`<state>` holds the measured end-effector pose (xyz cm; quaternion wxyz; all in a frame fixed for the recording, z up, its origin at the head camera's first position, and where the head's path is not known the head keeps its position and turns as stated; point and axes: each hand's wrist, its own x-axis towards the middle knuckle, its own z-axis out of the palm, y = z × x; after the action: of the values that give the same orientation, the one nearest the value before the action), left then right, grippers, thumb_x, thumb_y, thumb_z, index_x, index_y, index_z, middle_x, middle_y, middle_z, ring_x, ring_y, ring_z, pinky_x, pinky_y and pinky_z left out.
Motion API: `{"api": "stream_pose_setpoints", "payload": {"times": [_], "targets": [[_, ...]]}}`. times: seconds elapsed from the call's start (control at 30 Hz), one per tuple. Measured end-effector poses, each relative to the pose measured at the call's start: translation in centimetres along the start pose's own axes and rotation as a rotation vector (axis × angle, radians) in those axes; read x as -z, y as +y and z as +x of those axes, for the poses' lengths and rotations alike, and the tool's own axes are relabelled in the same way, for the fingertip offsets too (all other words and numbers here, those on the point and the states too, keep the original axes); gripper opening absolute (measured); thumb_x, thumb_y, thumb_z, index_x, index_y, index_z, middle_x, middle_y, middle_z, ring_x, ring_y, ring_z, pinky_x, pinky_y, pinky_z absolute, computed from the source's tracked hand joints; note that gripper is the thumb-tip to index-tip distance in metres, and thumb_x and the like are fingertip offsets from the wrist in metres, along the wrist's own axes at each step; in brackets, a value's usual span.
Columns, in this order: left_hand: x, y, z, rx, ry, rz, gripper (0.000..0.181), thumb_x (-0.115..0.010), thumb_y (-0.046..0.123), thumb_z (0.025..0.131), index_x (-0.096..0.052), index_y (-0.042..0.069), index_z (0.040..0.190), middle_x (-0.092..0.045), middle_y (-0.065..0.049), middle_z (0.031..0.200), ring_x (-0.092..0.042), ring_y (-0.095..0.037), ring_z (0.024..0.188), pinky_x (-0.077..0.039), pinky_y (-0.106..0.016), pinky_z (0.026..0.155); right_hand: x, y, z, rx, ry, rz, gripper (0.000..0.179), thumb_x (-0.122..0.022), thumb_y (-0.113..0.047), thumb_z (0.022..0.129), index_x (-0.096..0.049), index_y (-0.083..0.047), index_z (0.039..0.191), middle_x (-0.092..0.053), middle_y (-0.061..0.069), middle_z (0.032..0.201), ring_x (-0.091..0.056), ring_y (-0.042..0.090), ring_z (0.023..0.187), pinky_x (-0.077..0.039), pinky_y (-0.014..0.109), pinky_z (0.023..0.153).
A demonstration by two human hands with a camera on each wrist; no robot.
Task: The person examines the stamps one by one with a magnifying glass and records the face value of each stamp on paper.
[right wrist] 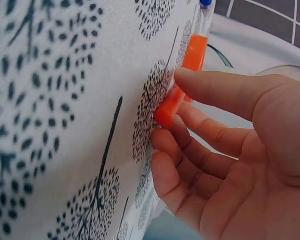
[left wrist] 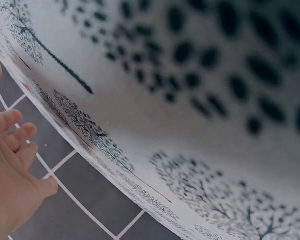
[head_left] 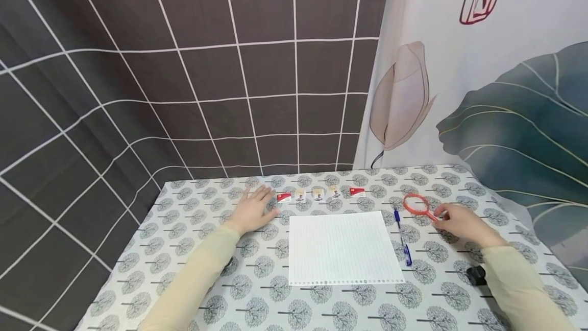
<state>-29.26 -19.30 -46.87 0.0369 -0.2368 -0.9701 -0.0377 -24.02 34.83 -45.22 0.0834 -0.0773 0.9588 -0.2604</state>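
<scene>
An orange-red magnifying glass (head_left: 428, 213) lies on the right side of the table. My right hand (head_left: 466, 226) pinches its handle between thumb and fingers; in the right wrist view the thumb presses on the orange handle (right wrist: 194, 52) close to the cloth. On the left, my left hand (head_left: 251, 212) rests palm down with spread fingers, just beside a red-and-white card (head_left: 284, 197). It holds nothing. The left wrist view shows its fingers (left wrist: 25, 137) extended at the edge of the picture. Lined paper (head_left: 344, 249) and a blue pen (head_left: 402, 237) lie between the hands.
Small picture cards (head_left: 318, 195) and another red-and-white card (head_left: 357, 192) form a row behind the paper. A tree-patterned cloth (head_left: 257, 310) covers the table. A dark grid curtain (head_left: 266, 70) hangs behind, and a pale leaf-patterned curtain (head_left: 505, 116) at the right.
</scene>
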Motion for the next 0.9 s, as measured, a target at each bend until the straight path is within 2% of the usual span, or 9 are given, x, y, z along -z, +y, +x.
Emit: {"api": "stream_pose_setpoints", "payload": {"times": [0.13, 0.33, 0.47, 0.63, 0.7, 0.9], "targets": [[-0.38, -0.18, 0.22, 0.016, -0.04, -0.027, 0.071, -0.046, 0.058, 0.102, -0.041, 0.01, 0.154, -0.037, -0.013, 0.16, -0.027, -0.03, 0.15, -0.015, -0.059, 0.122, -0.1, -0.13, 0.29, -0.008, -0.016, 0.01, 0.021, -0.066, -0.012, 0.093, -0.059, 0.006, 0.1, -0.059, 0.005, 0.078, -0.05, 0.019, 0.065, -0.044, 0.034, 0.054], [-0.44, -0.36, 0.26, 0.028, -0.079, -0.087, 0.073, -0.047, 0.059, 0.101, -0.041, 0.01, 0.155, -0.035, -0.011, 0.161, -0.025, -0.029, 0.151, -0.015, -0.055, 0.123, 0.02, -0.25, 0.58, -0.005, -0.04, 0.024, 0.012, -0.066, -0.007, 0.091, -0.059, 0.002, 0.092, -0.057, 0.004, 0.074, -0.048, 0.019, 0.064, -0.041, 0.032, 0.054], [-0.36, -0.39, 0.4, 0.008, -0.093, -0.121, 0.073, -0.049, 0.058, 0.101, -0.041, 0.009, 0.155, -0.035, -0.011, 0.161, -0.026, -0.031, 0.15, -0.022, -0.053, 0.122, 0.1, -0.31, 0.77, 0.0, -0.047, 0.008, 0.012, -0.065, -0.006, 0.092, -0.059, 0.004, 0.092, -0.057, 0.004, 0.075, -0.047, 0.019, 0.063, -0.041, 0.032, 0.055], [-0.56, -0.42, 0.33, -0.004, -0.143, -0.164, 0.075, -0.048, 0.058, 0.101, -0.037, 0.009, 0.156, -0.03, -0.012, 0.163, -0.028, -0.032, 0.149, -0.029, -0.052, 0.119, 0.03, -0.6, 0.78, -0.021, -0.058, 0.018, 0.012, -0.063, -0.006, 0.093, -0.061, 0.006, 0.095, -0.058, 0.004, 0.076, -0.049, 0.019, 0.064, -0.042, 0.033, 0.055], [-0.69, -0.43, 0.24, 0.002, -0.165, -0.169, 0.075, -0.047, 0.058, 0.102, -0.035, 0.009, 0.157, -0.029, -0.011, 0.164, -0.028, -0.031, 0.15, -0.029, -0.051, 0.119, 0.08, -0.73, 0.77, -0.024, -0.069, 0.04, 0.014, -0.062, -0.006, 0.093, -0.062, 0.008, 0.096, -0.058, 0.005, 0.076, -0.05, 0.02, 0.065, -0.043, 0.033, 0.056], [-0.77, -0.39, 0.17, 0.015, -0.176, -0.171, 0.075, -0.047, 0.058, 0.101, -0.036, 0.009, 0.157, -0.028, -0.01, 0.164, -0.028, -0.031, 0.15, -0.029, -0.051, 0.12, 0.34, -0.94, 0.83, -0.014, -0.065, 0.067, 0.016, -0.06, -0.006, 0.094, -0.063, 0.009, 0.095, -0.057, 0.005, 0.075, -0.049, 0.02, 0.066, -0.042, 0.033, 0.058]]}}
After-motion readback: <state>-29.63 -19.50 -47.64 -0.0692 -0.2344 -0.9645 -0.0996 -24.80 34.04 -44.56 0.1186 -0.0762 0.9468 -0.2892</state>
